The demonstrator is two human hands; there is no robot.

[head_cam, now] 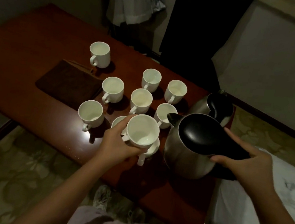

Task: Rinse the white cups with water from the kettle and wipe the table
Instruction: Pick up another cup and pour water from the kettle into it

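Holding a white ceramic cup tilted above another white cup, the left hand wraps its fingers around the cup's side, just left of the steel kettle with a black lid. The right hand closes its grip on the kettle's black handle. Seven more white cups stand beyond the kettle's spout on the reddish-brown wooden bench, beside a folded brown cloth.
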